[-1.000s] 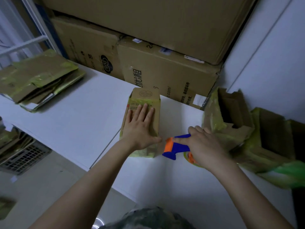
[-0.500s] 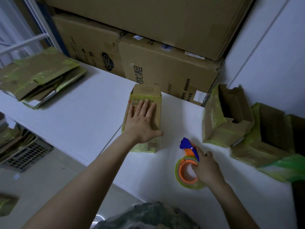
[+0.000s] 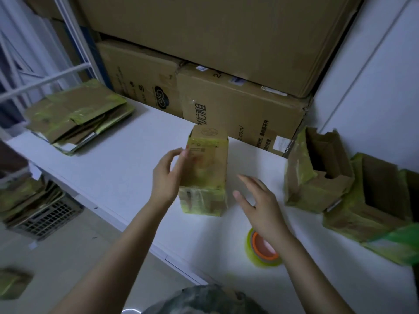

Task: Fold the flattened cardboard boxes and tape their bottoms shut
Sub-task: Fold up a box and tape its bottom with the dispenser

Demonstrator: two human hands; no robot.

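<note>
Left hand (image 3: 166, 177) grips the taped cardboard box (image 3: 207, 168) by its left side; right hand (image 3: 260, 200) hovers spread above the white table (image 3: 127, 168). The stacked carton (image 3: 238, 114) behind reads "优租".

brown box (image 3: 205, 168) yellow-green taped, orange-cored tape roll (image 3: 264, 250)

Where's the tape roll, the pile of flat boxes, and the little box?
tape roll (image 3: 264, 248), head view, its orange core
pile of flat boxes (image 3: 77, 112), head view, top sheet
little box (image 3: 208, 162), head view, its upper face
</note>
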